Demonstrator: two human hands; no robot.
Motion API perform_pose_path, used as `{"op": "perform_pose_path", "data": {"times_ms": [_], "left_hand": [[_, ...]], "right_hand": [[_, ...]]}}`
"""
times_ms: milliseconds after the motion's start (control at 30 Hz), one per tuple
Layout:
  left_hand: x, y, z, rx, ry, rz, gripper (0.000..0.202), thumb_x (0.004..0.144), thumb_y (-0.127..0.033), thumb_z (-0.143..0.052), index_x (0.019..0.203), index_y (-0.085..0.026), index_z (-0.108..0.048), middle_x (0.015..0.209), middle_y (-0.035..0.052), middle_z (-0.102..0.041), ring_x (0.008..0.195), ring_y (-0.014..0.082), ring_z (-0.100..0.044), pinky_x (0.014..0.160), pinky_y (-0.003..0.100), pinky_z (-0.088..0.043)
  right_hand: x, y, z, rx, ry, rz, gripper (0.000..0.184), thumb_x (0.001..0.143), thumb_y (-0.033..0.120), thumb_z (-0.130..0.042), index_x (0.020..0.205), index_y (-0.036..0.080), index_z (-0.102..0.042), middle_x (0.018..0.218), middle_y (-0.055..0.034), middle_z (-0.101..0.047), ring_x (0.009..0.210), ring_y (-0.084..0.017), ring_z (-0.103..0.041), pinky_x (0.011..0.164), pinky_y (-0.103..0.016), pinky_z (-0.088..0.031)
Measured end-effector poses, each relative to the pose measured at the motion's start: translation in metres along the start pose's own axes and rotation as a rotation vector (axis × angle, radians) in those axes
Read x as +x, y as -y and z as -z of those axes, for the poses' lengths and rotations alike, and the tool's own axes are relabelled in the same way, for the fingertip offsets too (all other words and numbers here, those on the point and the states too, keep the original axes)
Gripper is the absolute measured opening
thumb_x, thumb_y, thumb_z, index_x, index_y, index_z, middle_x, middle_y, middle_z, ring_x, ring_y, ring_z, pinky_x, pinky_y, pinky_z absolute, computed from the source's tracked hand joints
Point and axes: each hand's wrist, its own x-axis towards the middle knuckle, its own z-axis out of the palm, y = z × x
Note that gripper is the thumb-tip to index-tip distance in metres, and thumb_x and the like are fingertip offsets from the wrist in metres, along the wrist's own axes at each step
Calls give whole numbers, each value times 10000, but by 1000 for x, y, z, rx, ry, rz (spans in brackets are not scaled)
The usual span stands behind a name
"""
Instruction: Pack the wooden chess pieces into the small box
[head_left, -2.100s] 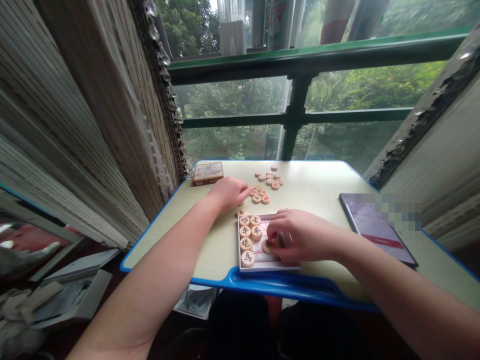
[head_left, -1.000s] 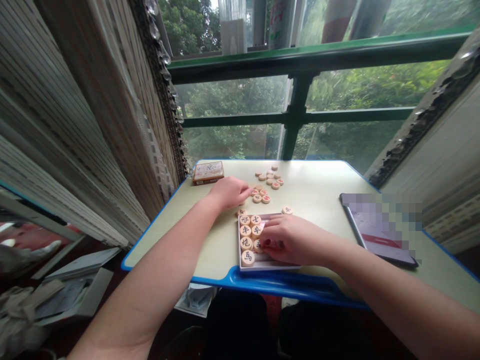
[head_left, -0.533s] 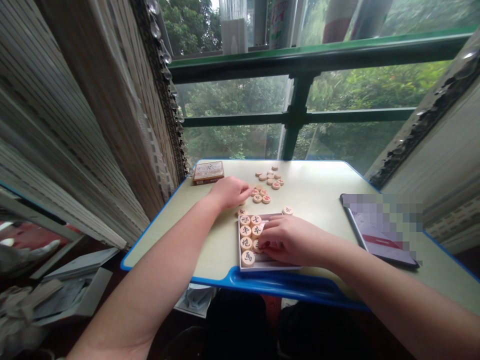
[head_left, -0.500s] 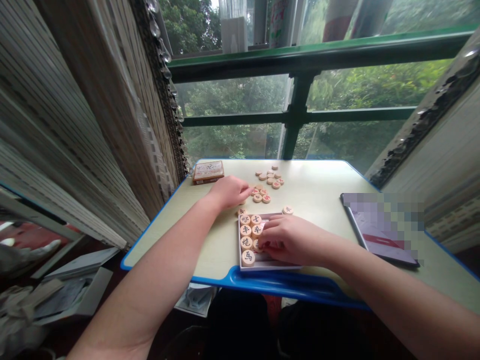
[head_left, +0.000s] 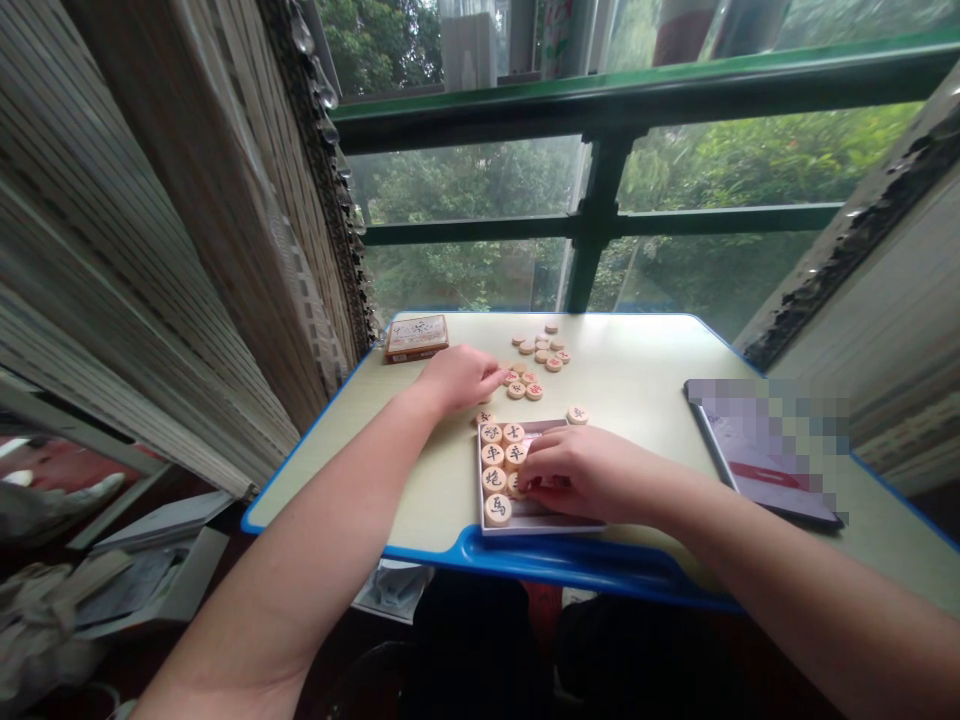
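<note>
Round wooden xiangqi pieces stand in two columns inside a shallow white box on the table. My right hand lies over the box, its fingertips against a partly hidden piece at the end of the right column. My left hand rests on the table, fingers reaching towards a loose pile of pieces. One loose piece sits just beyond the box's far edge, and another lies just below my left fingers.
The pale table has a blue rim. A small brown-and-white box stands at its far left, and a blurred tablet lies at the right. A window runs beyond the far edge, with a bamboo blind at left.
My right hand has shifted left across the box, and the piece under its fingers now lies by the right column. The left hand has barely moved.
</note>
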Motion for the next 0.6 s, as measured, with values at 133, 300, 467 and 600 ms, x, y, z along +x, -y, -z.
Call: {"op": "perform_pose_path", "data": {"times_ms": [133,300,467,600], "left_hand": [[0,0,1,3,10,12,465,863,-478,-371,726,-170,-692,715,82,-686,609,164,-541,544,275,-286],[0,0,1,3,16,14,469,861,-479,-365,733,-175,-697,713,83,-685,605,166,-539,547,277,-290],[0,2,-1,0,13,14,460,860,-477,-373,737,-174,-696,710,78,-686,604,162,-540,549,274,-299],[0,1,-1,2,10,11,466,861,-478,-368,724,-171,-691,710,81,-685,604,159,-535,545,271,-291]], "right_hand": [[0,2,1,-18,6,-6,163,775,115,-564,820,184,-704,798,-41,-656,675,-113,-547,600,-212,-395],[-1,2,0,-29,5,-18,146,765,115,-572,801,185,-695,795,-36,-653,673,-112,-544,593,-210,-386],[-1,1,-2,-21,-7,-1,155,777,123,-569,826,195,-697,801,-40,-657,704,-122,-553,609,-218,-389],[-1,2,-2,-15,-3,-4,164,785,123,-562,838,195,-699,804,-43,-661,715,-127,-558,613,-220,-391]]}}
